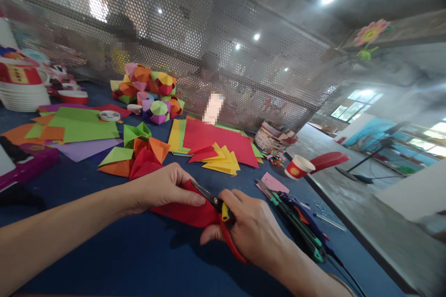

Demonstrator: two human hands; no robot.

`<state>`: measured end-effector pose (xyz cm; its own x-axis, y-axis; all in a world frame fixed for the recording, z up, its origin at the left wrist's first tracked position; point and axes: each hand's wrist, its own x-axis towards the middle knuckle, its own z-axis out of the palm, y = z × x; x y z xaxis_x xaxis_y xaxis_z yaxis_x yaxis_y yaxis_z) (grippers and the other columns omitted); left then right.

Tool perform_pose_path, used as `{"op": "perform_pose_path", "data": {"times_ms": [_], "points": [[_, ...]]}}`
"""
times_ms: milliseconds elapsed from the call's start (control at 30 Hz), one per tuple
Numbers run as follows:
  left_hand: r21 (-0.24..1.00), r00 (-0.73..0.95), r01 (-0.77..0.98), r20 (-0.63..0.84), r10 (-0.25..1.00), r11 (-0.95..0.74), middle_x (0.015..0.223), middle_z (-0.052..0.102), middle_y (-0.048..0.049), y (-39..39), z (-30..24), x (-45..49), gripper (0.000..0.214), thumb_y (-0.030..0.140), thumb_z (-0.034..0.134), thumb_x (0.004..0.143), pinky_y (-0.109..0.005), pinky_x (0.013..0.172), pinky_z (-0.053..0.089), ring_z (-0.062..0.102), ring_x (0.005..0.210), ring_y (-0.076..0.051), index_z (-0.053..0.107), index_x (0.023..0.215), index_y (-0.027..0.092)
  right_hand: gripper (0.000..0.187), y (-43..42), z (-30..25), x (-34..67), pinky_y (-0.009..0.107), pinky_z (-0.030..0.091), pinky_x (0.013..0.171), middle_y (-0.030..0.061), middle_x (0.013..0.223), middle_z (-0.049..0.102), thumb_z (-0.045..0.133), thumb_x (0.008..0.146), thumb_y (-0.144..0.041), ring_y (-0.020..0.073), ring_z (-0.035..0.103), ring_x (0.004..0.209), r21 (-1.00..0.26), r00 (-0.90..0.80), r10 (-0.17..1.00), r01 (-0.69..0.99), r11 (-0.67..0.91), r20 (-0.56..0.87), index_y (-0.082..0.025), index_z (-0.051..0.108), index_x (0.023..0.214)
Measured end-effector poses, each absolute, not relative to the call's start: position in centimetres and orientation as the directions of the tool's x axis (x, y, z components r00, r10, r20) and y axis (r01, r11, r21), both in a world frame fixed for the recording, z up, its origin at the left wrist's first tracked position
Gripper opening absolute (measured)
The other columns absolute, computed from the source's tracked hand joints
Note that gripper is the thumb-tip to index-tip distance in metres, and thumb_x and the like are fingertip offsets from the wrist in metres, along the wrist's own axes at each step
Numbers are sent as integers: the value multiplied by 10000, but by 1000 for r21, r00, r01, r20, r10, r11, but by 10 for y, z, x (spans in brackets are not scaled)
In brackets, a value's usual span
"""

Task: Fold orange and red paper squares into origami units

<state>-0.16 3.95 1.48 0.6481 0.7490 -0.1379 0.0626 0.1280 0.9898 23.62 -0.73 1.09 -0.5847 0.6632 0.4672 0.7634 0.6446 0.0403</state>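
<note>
My left hand (174, 188) pinches a piece of red paper (190, 212) between thumb and fingers, just above the dark blue table. In my right hand (249, 220) is a pair of scissors (216, 202) with red handles and a bit of yellow at the grip. Their blades lie at the upper edge of the red paper, close to my left thumb; whether they cut into it I cannot tell. Folded paper pieces in green, orange and red (144, 160) rest just beyond my left hand. Yellow folded pieces (223, 160) lie beyond the scissors.
Red sheets (223, 139) and green sheets (85, 123) are stacked farther back, near paper ball shapes (160, 109). To the right lie a box cutter (296, 222), a corded tool (303, 216) and a paper cup (298, 167). A perforated screen (195, 23) stands behind the table.
</note>
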Motion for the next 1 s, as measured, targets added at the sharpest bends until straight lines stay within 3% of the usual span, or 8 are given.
{"op": "perform_pose_path", "data": {"times_ms": [200,433,1000], "points": [[994,645,76,-114,756,84,702,756,5,39,17,-1,133,361,899,701,-204,583,400,534,651,-118,880,764,246,728,-9,15,233,281,316,491,9,705,668,636,790,-920,215,696,536,35,-576,681,775,631,452,-197,618,872],[995,661,69,-102,744,75,664,730,23,37,18,1,131,372,893,710,-198,572,386,474,598,-96,872,734,245,688,-8,13,232,278,304,489,-2,670,655,620,846,-882,196,689,514,25,-573,672,769,639,469,-195,619,835],[989,672,84,-144,726,118,755,809,5,39,13,-1,227,426,936,698,-168,594,437,580,636,-89,893,842,256,648,-7,9,235,290,329,486,16,639,666,536,965,-810,192,674,485,4,-591,656,744,668,470,-185,645,831]]}}
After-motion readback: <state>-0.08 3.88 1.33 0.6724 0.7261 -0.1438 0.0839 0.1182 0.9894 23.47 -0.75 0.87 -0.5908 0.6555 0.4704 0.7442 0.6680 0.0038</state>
